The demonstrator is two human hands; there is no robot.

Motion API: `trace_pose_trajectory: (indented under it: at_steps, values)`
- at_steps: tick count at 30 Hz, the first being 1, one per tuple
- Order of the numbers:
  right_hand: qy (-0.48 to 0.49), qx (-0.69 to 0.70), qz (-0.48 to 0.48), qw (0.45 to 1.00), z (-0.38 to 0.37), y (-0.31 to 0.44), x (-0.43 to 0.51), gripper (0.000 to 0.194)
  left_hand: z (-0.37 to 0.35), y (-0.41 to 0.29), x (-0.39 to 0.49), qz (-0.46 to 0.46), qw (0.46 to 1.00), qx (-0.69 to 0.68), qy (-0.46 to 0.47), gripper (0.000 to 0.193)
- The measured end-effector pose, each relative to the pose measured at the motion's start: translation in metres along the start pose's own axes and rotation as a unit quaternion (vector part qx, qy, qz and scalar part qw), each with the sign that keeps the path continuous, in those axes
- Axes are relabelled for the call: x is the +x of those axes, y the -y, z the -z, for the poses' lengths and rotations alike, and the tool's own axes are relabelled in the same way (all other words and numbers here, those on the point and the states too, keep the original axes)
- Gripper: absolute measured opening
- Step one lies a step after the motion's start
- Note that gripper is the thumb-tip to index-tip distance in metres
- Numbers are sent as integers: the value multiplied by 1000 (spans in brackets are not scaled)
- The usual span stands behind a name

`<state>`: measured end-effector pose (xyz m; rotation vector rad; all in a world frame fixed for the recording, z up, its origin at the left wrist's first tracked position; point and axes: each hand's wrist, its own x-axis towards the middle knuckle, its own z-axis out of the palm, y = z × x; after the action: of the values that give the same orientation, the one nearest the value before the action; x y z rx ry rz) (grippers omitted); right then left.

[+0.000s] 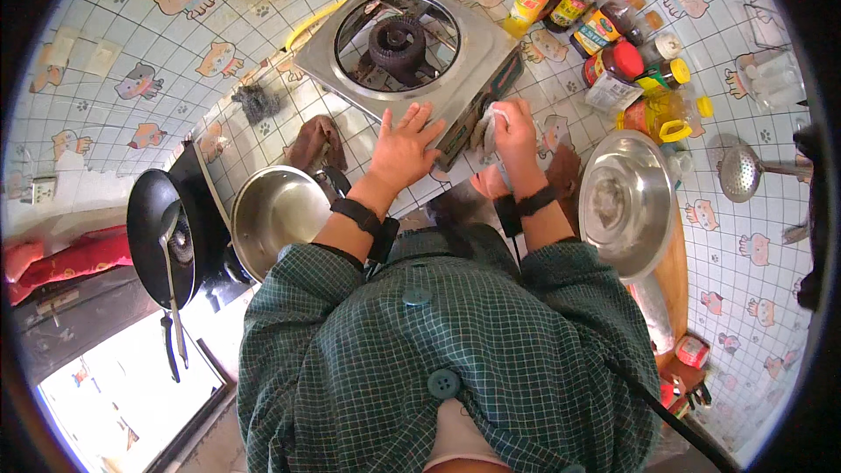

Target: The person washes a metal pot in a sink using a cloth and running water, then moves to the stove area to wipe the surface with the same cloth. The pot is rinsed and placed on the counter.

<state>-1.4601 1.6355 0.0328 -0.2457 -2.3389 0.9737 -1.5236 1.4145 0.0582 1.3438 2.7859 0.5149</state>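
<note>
A single-burner gas stove (315, 59) of dull steel stands askew on the counter before me, its round burner (397, 46) exposed in the middle. My left hand (405, 148) rests on the stove's near edge, fingers spread, holding nothing. Bunched in my right hand (516, 131) is a pale cloth (485, 133), held against the stove's front panel (460, 135) near the knob. The fingers hide part of the cloth. Left of my left hand lies a crumpled brown cloth (318, 143), and a dark wire scourer (256, 104) sits beyond it.
A steel pot (279, 210) stands at left, beside a black frying pan (148, 236) with a ladle (168, 256). At right are a steel basin (627, 210) and several sauce bottles (594, 29). A skimmer (740, 173) hangs on the right wall.
</note>
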Motion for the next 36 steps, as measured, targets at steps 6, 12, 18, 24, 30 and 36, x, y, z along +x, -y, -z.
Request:
trace_pose_trajectory:
  at_steps: [6, 12, 18, 24, 30, 36]
  values:
    - [-12, -42, -28, 999, -15, -20, 2, 26, 0, 1, -2, 6, 1000, -10, -5, 50]
    - [23, -88, -50, 995, -25, -37, -8, 31, -1, 0, -2, 9, 1000, 1, 8, 49]
    - [7, -91, -144, 985, -29, -24, -10, 31, 0, 1, -2, 8, 1000, 0, 13, 50]
    - [21, -73, -275, 958, -31, -19, -16, 38, 0, 1, -2, 8, 1000, 6, 11, 51]
    - [62, -43, -412, 908, -17, -49, -17, 40, 1, 2, -2, 3, 1000, 8, 13, 53]
    - [-48, 110, -308, 944, -3, -55, 1, 28, 1, 2, -3, 6, 1000, 4, 7, 53]
